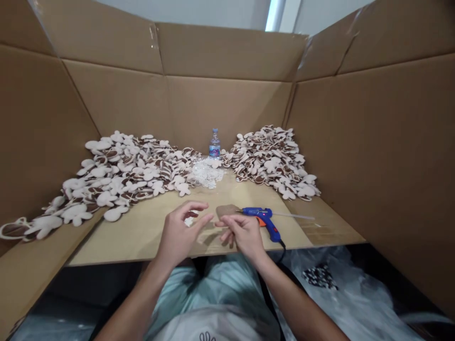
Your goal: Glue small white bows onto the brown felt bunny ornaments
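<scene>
My left hand (183, 228) is held over the cardboard work surface (142, 232), thumb and fingers apart, with nothing visible between them. Some small white pieces (189, 219) lie just behind it. Close by on the right, my right hand (245, 232) has its thumb and forefinger pinched together; what they hold, if anything, is too small to make out. Beyond those fingertips is a flat brown patch (227, 209), partly covered by the hand. A blue hot glue gun (259, 215) with an orange trigger lies beside my right hand, a clear glue stick (295, 216) in its rear.
Piles of white and brown felt-like shapes stand at left (124, 166) and right (270, 161). Between them are a heap of small white pieces (208, 173) and a water bottle (214, 144). Tall cardboard walls (227, 99) surround the surface. Clear plastic (341, 303) lies below right.
</scene>
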`<state>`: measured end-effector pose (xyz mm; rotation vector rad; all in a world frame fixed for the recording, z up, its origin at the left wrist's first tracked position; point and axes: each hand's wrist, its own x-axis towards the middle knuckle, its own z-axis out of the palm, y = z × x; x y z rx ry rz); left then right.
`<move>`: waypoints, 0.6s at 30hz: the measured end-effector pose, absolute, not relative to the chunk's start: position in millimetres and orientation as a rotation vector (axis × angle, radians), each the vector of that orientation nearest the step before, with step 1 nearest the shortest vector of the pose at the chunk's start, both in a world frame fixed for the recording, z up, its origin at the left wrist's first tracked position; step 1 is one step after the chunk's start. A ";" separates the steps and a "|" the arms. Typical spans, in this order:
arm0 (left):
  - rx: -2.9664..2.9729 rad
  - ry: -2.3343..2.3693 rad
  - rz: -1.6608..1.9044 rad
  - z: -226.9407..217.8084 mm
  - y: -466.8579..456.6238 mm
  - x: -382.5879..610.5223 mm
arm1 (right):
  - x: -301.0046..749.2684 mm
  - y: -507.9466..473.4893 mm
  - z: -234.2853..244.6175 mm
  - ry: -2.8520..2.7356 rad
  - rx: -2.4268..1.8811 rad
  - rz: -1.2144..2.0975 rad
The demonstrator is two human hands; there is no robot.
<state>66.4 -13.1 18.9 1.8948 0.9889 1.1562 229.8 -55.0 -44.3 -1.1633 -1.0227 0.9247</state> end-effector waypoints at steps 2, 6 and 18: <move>1.894 1.030 1.156 10.1 -12.1 55.4 | 221.2 -51.5 -37.4 -0.884 -1.069 1.084; 1.883 1.024 1.111 2.5 -10.0 51.5 | 208.8 -40.9 -28.4 -0.678 -0.908 1.369; 1.695 0.782 0.986 12.7 16.8 54.3 | 195.0 -16.6 -32.5 -0.664 -0.859 1.593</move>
